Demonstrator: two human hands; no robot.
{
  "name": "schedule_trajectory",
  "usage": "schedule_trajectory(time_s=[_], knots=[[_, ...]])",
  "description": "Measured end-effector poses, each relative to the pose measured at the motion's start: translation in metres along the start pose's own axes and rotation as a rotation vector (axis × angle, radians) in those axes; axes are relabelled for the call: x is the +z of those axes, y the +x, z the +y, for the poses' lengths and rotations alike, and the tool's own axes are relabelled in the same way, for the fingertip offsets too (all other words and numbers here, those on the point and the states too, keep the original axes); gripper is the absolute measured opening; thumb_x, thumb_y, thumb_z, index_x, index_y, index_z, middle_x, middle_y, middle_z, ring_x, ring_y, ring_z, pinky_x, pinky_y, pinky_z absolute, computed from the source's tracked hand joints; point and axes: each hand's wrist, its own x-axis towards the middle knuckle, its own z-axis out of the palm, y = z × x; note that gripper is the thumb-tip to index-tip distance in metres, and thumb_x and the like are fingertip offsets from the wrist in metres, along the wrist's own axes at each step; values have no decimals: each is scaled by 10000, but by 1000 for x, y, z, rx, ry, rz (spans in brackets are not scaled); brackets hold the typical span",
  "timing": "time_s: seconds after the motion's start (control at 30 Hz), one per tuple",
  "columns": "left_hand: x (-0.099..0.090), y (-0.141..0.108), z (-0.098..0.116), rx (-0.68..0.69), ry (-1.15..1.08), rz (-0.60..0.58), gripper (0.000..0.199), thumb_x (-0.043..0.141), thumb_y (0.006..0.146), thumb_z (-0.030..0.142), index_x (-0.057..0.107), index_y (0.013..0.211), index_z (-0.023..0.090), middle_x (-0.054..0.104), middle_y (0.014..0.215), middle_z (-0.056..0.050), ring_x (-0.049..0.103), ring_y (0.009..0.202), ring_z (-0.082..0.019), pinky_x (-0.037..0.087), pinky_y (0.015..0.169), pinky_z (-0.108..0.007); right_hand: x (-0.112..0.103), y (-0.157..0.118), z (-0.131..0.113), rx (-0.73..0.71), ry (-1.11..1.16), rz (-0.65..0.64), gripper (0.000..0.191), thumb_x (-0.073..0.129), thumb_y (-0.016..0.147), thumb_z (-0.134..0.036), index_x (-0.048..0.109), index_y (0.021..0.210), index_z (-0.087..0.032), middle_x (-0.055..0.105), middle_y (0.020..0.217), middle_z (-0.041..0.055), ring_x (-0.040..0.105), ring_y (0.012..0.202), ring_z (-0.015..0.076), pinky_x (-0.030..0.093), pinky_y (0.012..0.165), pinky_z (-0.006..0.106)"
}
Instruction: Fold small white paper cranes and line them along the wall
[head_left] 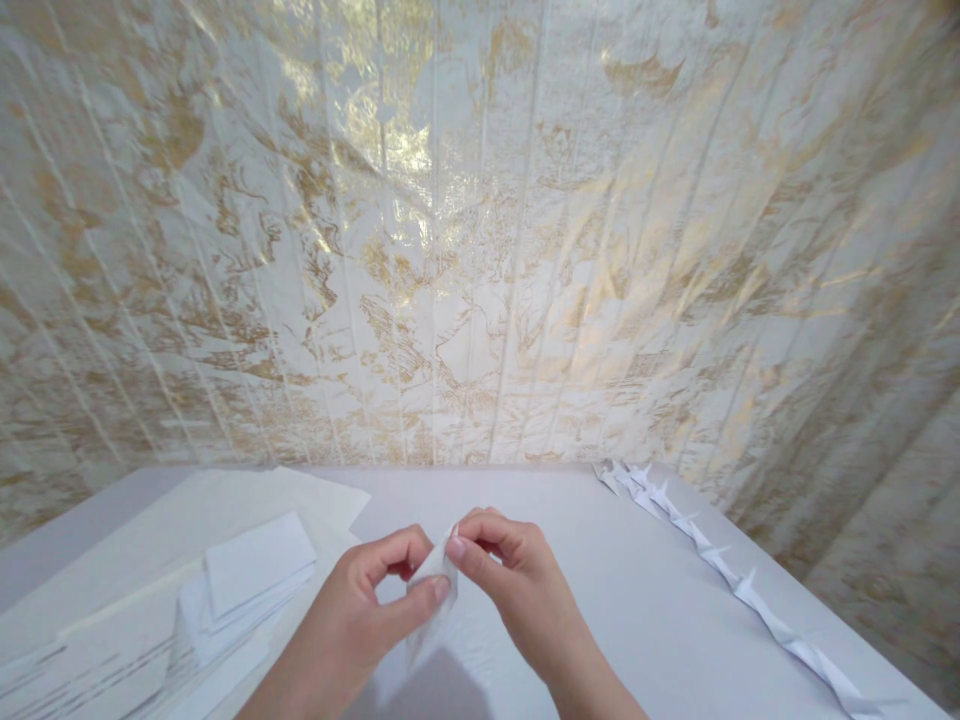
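Observation:
Between my two hands, above the white table, is a small folded piece of white paper [433,572]. My left hand [382,585] pinches its lower left part between thumb and fingers. With thumb and fingertips, my right hand [499,555] grips the paper's upper tip. The paper is tilted, its point upward, and its lower part hangs below my left thumb, slightly blurred. Fingers cover part of the folds, so its full shape is hidden.
Left of my hands lie a stack of white paper pieces [259,560] and larger cream sheets [330,497]. Along the right edge of the white table [600,600] runs a row of folded white paper figures [705,548]. A gold-patterned curtain [465,250] hangs behind the table.

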Motion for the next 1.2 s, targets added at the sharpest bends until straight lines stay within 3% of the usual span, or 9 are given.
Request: schedule_trajectory(time_s=[0.17,0.23,0.33,0.47,0.63,1.2], knots=[[5,-2,8,-49,-6,-152,283,628,766,354,446,595,220,453,644,55,458,679,-158,368,698,-252,-18,5,-3,-1,90,77,243,646,821,-400,713,740,-181,618,680,4,501,671,145,381,650,258],[9,-2,8,-67,-11,-149,297,638,771,377,472,583,216,450,633,55,458,671,-157,366,695,-249,-30,6,-7,-39,41,159,248,642,834,-411,708,750,-187,618,688,0,490,670,139,378,651,252],[8,0,4,-61,-16,-63,299,633,799,400,555,580,212,462,644,47,471,676,-160,372,688,-246,-38,3,-15,-44,-89,92,222,627,863,-392,695,803,-190,615,728,-2,507,705,143,387,683,254],[2,3,-1,30,-11,26,268,657,813,391,634,604,226,532,689,37,516,711,-166,380,707,-244,-24,-5,-20,-13,-234,-45,90,691,813,-272,667,841,-190,568,700,-31,486,666,129,384,644,238],[-1,2,-1,90,7,49,252,687,808,341,625,587,237,561,696,46,526,707,-154,375,708,-238,-11,-8,-19,-19,-331,-63,109,644,803,-118,622,714,-177,542,623,-51,463,592,104,364,586,216],[-3,1,2,120,15,86,225,684,815,337,636,612,254,590,722,52,568,762,-153,404,765,-220,-7,-7,-19,-54,-221,-17,147,628,809,-121,577,684,-180,544,631,-49,495,619,108,392,610,210]])
